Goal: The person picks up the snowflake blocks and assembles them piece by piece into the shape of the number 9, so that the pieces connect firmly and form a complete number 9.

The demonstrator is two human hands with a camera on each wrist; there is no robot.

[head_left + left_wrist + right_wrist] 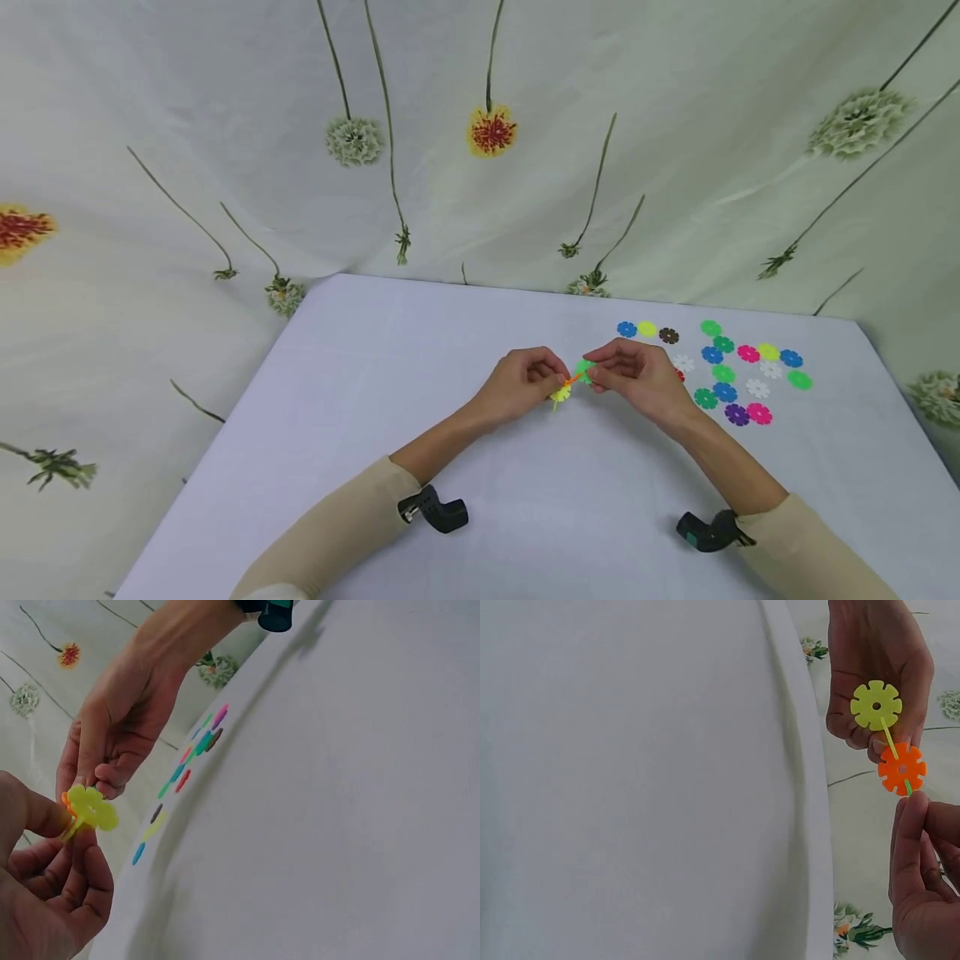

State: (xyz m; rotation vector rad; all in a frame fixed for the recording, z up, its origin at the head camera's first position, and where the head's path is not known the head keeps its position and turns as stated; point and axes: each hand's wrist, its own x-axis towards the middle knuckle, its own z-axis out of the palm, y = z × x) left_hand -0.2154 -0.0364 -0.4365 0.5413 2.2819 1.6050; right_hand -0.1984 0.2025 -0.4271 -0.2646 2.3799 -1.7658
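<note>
Between the two hands is a small chain of slotted plastic flower discs. A yellow disc sits at one end, followed by a second yellow disc seen edge-on, then an orange disc. Beyond the orange one is a green disc, its edge set in the orange disc's rim. My left hand pinches the chain at its yellow part between thumb and fingers. With thumb and fingertips, my right hand pinches the green disc. Both hands are raised over the table, and fingertips partly hide the discs.
Several loose discs lie on the white table beyond and right of my right hand, among them a blue disc, a brown disc, a purple disc and a pink disc. A flower-printed cloth hangs behind the table.
</note>
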